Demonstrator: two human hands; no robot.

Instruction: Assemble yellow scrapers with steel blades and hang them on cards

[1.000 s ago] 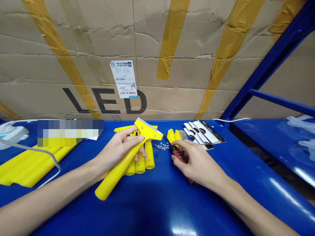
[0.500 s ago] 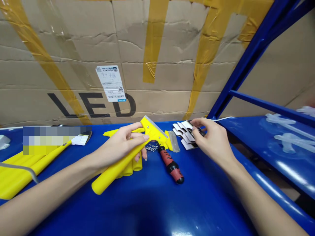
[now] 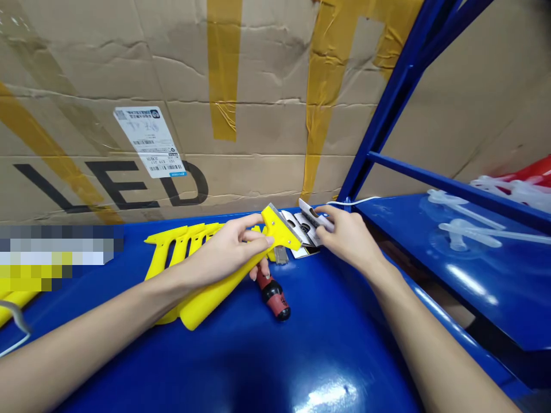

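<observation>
Left hand (image 3: 236, 246) grips scraper (image 3: 224, 288); right hand (image 3: 348, 234) pinches card (image 3: 313, 215) at scraper's two o'clock. Step seems card-picking; next probably needs separating from pile (image 3: 293, 219).

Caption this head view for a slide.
Left hand holding a yellow scraper, right hand gripping a card above a blue surface.

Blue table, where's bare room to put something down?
The biggest bare patch of blue table lies between left forearm and right forearm, this side of the screwdriver. A smaller one separates the yellow handles from the yellow pile. It's crowded around the left hand, yellow scraper, right hand and cards.
</observation>
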